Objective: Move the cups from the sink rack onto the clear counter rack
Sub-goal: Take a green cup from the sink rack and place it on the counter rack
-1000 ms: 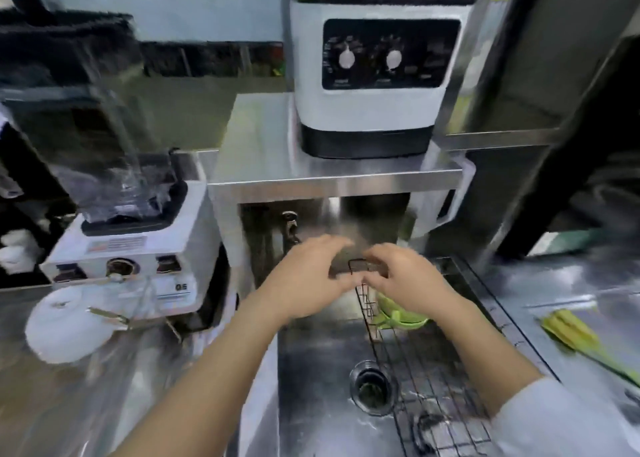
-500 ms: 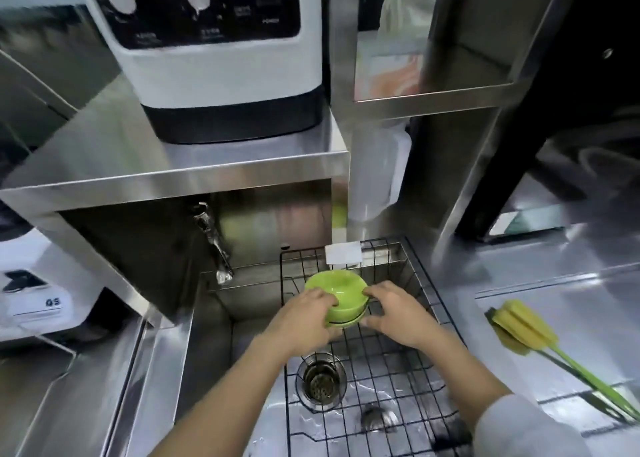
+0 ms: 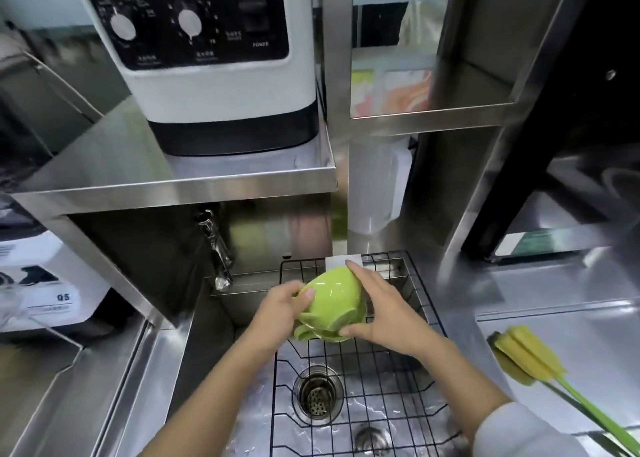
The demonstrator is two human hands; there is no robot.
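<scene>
Both hands' grip clasps seemingly stacked green cups above sink rack.

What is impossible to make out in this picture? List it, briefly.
- Stacked green glazed cups, head view: their count and insides are hidden, since they are tilted bottom up and covered by the left hand and right hand.
- Clear counter rack: not identifiable in frame.
- Yellow sponge brush with green handle: handle end cut off by the bottom right edge.

Yellow brush on counter, right; white appliance on shelf; drain below.
</scene>
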